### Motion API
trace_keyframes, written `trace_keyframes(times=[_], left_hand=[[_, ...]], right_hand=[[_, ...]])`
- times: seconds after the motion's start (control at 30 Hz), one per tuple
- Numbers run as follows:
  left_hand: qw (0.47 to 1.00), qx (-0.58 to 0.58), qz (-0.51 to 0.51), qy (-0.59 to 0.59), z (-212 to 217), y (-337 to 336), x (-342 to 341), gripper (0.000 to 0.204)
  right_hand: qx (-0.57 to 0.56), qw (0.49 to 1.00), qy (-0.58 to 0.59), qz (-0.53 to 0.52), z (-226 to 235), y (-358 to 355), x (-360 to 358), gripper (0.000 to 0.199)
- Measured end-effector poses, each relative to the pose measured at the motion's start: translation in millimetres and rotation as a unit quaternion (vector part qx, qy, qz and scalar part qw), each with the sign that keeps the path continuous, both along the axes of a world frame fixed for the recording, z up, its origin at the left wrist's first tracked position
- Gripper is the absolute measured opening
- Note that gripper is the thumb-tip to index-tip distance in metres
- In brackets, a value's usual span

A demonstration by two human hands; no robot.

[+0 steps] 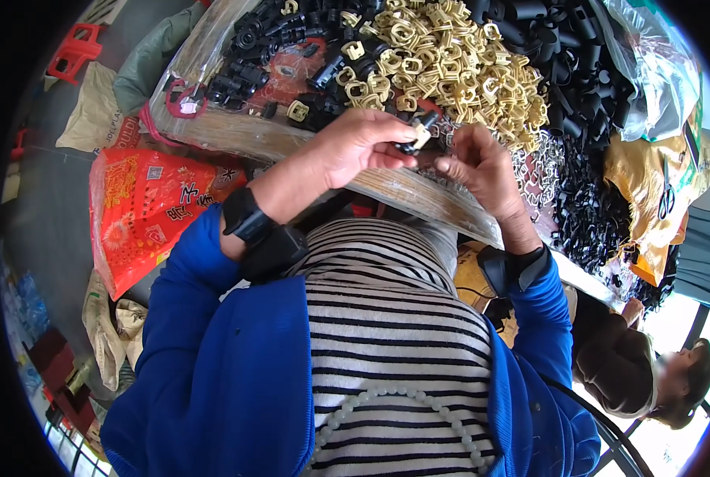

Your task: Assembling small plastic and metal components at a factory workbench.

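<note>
Black-and-cream plastic part (420, 132), small, sits at the near edge of the table (402, 191), pinched in the fingertips of the left hand (356, 147). Table carries, by size: heap of black plastic pieces (565, 71) far right, heap of cream clips (442, 60) centre, black connectors (271, 48) left. Right hand (482, 163) just beside the part, fingers curled; whether it grips anything cannot be told. Red printed bag (148, 207) lies left, below the table.

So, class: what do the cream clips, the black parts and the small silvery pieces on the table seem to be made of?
Cream clips: probably moulded plastic, matt, all one identical shape and even colour.
Black parts: likely plastic too, smooth with a slight sheen.
Silvery pieces: seemingly metal, going by their bright glints; too small to be sure.
</note>
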State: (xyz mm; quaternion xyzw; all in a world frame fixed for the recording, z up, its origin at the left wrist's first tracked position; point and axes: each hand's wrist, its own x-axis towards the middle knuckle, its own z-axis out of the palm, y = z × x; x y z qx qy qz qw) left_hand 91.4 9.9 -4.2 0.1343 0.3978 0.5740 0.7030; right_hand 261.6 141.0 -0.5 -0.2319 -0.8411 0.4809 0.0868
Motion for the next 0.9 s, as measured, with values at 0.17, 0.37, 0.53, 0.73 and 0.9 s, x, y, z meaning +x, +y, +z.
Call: trace_keyframes(times=[0.17,0.37,0.53,0.73,0.9], left_hand=[[0.962,0.069,-0.094,0.249,1.8,-1.9,-8.9,0.026],[0.893,0.082,-0.227,0.38,1.4,9.7,2.4,0.027],[0.882,0.084,-0.23,0.403,-1.6,33.4,14.9,0.027],[0.957,0.101,-0.055,0.267,-8.1,33.9,4.7,0.026],[0.982,0.1,0.069,0.142,2.9,21.8,-5.4,0.025]], right_hand=[[0.168,0.977,-0.011,0.13,-2.4,-8.3,-4.8,0.023],[0.294,0.944,-0.003,0.148,-11.7,-5.5,-9.5,0.016],[0.334,0.942,-0.022,-0.011,-13.4,18.9,1.9,0.011],[0.232,0.971,-0.014,0.062,0.7,10.1,9.0,0.012],[0.3,0.948,-0.025,0.1,-9.4,2.8,1.0,0.015]])
